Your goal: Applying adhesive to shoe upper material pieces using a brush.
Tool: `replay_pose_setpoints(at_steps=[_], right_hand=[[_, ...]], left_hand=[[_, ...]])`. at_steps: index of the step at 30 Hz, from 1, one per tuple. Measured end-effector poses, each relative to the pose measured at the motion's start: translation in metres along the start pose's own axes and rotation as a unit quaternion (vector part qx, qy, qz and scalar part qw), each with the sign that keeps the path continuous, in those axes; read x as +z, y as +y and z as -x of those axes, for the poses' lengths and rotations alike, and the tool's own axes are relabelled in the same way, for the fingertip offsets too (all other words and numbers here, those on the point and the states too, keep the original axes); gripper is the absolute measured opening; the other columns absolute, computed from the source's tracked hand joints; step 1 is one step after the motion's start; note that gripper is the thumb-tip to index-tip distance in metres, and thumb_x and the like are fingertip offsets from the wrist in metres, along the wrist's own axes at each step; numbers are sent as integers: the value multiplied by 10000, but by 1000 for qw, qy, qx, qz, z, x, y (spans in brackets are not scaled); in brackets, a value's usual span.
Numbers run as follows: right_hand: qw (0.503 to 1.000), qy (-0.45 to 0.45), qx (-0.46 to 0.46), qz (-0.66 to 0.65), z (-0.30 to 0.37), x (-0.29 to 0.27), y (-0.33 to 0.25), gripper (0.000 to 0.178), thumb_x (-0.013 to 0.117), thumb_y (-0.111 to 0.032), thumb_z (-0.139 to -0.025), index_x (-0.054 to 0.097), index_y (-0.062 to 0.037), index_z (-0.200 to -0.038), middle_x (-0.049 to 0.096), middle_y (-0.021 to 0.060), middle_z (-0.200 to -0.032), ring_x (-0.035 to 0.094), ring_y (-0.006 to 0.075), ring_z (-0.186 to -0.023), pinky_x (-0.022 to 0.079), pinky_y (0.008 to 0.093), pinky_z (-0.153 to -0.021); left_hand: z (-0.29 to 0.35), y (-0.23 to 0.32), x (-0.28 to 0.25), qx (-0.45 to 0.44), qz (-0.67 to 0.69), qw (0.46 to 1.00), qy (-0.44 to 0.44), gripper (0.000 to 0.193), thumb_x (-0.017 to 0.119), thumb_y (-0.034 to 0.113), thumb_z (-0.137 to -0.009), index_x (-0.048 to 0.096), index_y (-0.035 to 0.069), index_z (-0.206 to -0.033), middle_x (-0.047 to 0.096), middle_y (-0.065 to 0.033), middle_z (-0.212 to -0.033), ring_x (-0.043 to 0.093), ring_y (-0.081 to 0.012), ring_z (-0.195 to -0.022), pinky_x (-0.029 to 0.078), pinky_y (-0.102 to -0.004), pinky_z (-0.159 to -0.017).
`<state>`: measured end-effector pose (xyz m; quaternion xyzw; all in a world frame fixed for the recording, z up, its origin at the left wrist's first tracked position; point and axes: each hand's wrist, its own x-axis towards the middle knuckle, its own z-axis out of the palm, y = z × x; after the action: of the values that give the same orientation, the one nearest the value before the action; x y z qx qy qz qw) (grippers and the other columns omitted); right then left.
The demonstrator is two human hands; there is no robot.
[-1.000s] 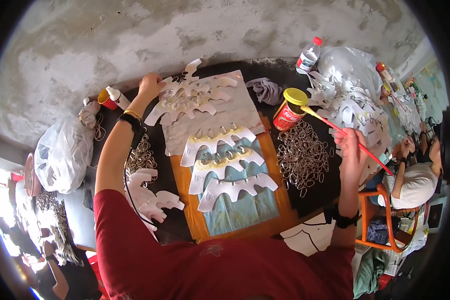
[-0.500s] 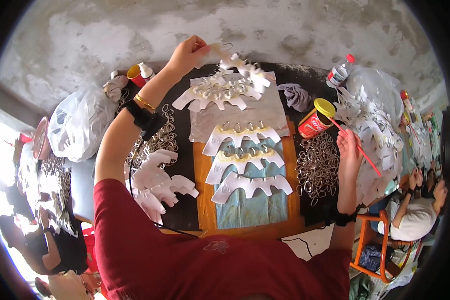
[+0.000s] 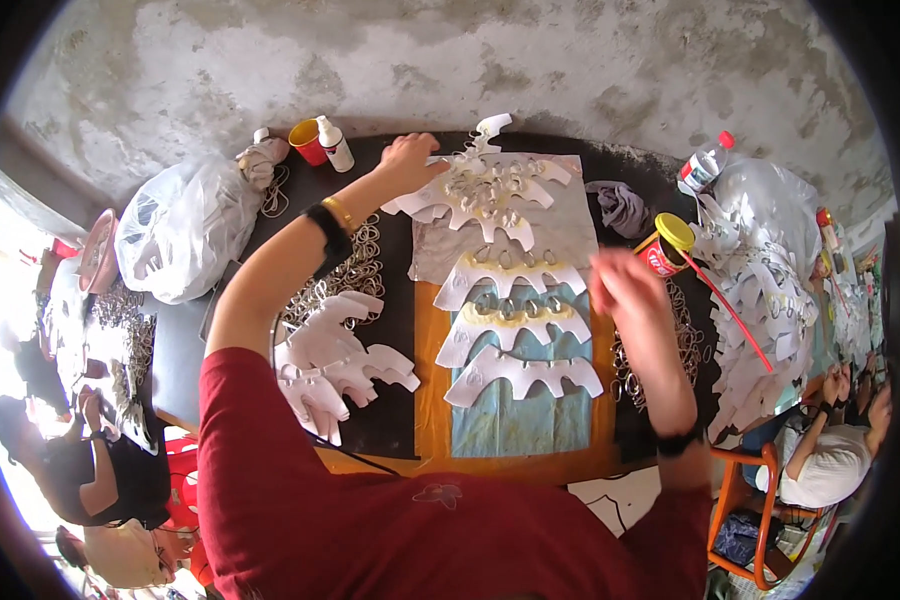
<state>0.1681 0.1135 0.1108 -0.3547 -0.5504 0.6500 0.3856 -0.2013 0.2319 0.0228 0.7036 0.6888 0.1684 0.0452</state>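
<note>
My left hand point(image 3: 410, 163) reaches to the far side of the table, its fingers drawn together at the edge of a pile of white scalloped pieces point(image 3: 500, 188) with metal rings. It seems to pinch one piece there, though the fingertips are partly hidden. My right hand point(image 3: 630, 290) is smeared by motion, just right of the row of pieces, and its grip cannot be made out. Two nearer pieces carry yellowish glue and rings: an upper one point(image 3: 515, 280) and a middle one point(image 3: 518, 325). The nearest white piece point(image 3: 523, 375) has no rings on it.
A red can with yellow rim point(image 3: 675, 233) holds a red stick point(image 3: 735, 320). Metal rings point(image 3: 660, 350) lie in heaps on both sides. White pieces point(image 3: 335, 360) pile at left. A bottle point(image 3: 705, 165), grey cloth point(image 3: 620, 207) and plastic bag point(image 3: 185, 230) stand around. Other people sit at both sides.
My left hand has come down with the white piece onto the far pile. My right hand has left the red stick and moved left toward the row. The whole view has shifted slightly.
</note>
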Motion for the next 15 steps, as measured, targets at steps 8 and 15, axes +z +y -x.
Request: replay_pose_setpoints(at_steps=[8,15], right_hand=[[894,64,-178,407,-224,-33,105,329,607,-170,-831,622,-87,-1149,638,118,-1067,606,236,-1002,470,380,-874],[632,194,39,749,-226,-34,116,394,499,-153,-887,515,-146,-1280,380,186,-1391,439,485,-1184,404,608,-925]], left_hand=[[-62,66,63,-99,-10,994,-51,706,777,510,-663,597,25,-1143,620,-206,-1123,563,-355,-1109,455,-447,-907],[-79,15,64,-101,114,969,-196,603,818,367,-600,632,124,-1121,633,-145,-1108,550,-319,-1121,426,-469,-912]])
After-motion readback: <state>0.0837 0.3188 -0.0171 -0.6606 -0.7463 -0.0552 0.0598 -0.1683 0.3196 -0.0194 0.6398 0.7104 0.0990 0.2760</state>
